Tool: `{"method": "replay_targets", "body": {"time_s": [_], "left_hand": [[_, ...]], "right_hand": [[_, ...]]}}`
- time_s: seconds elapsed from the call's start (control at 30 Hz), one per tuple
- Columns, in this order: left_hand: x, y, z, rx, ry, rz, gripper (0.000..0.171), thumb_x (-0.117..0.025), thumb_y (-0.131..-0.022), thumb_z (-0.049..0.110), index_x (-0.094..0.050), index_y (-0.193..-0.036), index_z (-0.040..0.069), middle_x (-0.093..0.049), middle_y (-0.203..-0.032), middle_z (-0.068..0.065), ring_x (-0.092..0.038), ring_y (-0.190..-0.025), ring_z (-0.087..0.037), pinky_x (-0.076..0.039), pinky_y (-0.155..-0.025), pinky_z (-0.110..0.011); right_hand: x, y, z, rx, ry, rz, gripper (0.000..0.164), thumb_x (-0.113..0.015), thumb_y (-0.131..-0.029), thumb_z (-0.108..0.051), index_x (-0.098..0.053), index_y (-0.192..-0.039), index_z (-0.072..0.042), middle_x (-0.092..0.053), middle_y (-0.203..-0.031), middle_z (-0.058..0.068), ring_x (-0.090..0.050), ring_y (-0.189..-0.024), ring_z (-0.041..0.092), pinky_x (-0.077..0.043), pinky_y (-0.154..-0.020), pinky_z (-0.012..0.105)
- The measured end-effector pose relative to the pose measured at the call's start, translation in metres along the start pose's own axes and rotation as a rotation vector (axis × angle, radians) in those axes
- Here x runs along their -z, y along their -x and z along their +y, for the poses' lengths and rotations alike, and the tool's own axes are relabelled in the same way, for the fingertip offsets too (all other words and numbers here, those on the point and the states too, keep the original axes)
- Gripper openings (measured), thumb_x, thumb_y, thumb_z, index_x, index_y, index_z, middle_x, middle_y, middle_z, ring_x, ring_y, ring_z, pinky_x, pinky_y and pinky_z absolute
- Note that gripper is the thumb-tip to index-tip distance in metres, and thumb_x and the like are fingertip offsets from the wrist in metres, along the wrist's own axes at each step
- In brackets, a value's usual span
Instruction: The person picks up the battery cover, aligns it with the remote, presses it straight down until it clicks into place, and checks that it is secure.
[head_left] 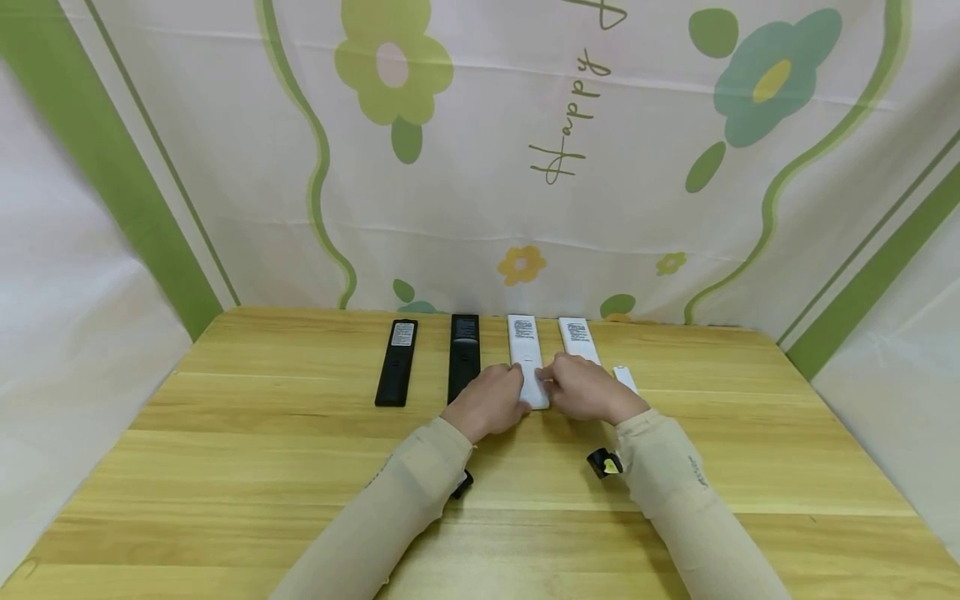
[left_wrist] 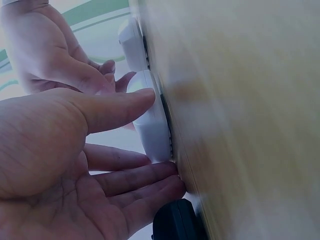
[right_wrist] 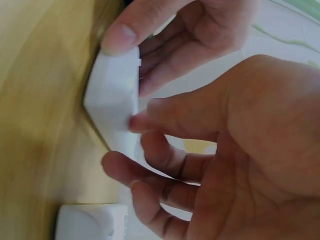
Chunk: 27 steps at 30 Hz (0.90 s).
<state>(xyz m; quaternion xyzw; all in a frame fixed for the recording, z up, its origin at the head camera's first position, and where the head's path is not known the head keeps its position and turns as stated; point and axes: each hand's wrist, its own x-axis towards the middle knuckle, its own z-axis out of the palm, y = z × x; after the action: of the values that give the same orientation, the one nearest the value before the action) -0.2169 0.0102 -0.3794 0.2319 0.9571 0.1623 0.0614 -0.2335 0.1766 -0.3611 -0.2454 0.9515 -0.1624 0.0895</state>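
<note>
Left to right on the table point(head_left: 225, 467): two black remotes point(head_left: 396, 375), your left hand point(head_left: 491, 402) gripping the first white remote point(head_left: 523, 342) of two, your right hand point(head_left: 588, 388) touching it, grasp unclear, the second white remote point(head_left: 576, 337), one small white piece point(head_left: 625, 379)

Behind the table point(head_left: 217, 467), a curtain point(head_left: 480, 158) is walling off the far edge. Between the left edge and the outer black remote point(head_left: 397, 365), wide room is lying; a narrower lane is running between it and the inner black remote point(head_left: 464, 354). The left hand point(head_left: 491, 402) and right hand point(head_left: 588, 388) are blocking either side of the inner white remote point(head_left: 527, 346). Past a white piece point(head_left: 625, 378), room is stretching to the right edge.
</note>
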Motion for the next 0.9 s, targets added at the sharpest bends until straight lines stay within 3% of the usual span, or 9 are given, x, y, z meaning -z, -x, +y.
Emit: {"method": "replay_targets", "body": {"time_s": [0.43, 0.77, 0.9], "left_hand": [[-0.001, -0.001, 0.001, 0.004, 0.006, 0.005, 0.05, -0.066, -0.089, 0.028, -0.054, -0.125, -0.003, -0.061, -0.103, -0.011, -0.053, -0.075, -0.013, -0.047, -0.062, -0.022], [0.0, 0.0, 0.0, 0.01, 0.015, -0.008, 0.052, -0.065, -0.089, 0.029, -0.052, -0.128, -0.002, -0.06, -0.11, -0.012, -0.054, -0.08, -0.013, -0.048, -0.066, -0.024], [0.002, 0.0, 0.001, 0.008, 0.013, -0.023, 0.059, -0.064, -0.089, 0.032, -0.046, -0.134, -0.002, -0.057, -0.118, -0.013, -0.055, -0.087, -0.014, -0.05, -0.074, -0.027]], "right_hand": [[0.008, 0.009, -0.007, -0.005, 0.062, -0.05, 0.027, -0.054, -0.091, -0.006, -0.067, -0.113, 0.0, -0.062, -0.116, 0.016, -0.048, -0.066, 0.019, -0.038, -0.053, 0.027], [0.009, 0.007, -0.004, -0.009, 0.026, -0.038, 0.028, -0.053, -0.091, -0.007, -0.067, -0.115, -0.002, -0.064, -0.113, 0.011, -0.04, -0.053, 0.014, -0.035, -0.049, 0.026], [0.014, 0.009, 0.002, -0.01, 0.01, -0.026, 0.029, -0.054, -0.092, -0.009, -0.065, -0.118, -0.004, -0.067, -0.094, 0.002, -0.045, -0.054, 0.011, -0.04, -0.054, 0.027]]}}
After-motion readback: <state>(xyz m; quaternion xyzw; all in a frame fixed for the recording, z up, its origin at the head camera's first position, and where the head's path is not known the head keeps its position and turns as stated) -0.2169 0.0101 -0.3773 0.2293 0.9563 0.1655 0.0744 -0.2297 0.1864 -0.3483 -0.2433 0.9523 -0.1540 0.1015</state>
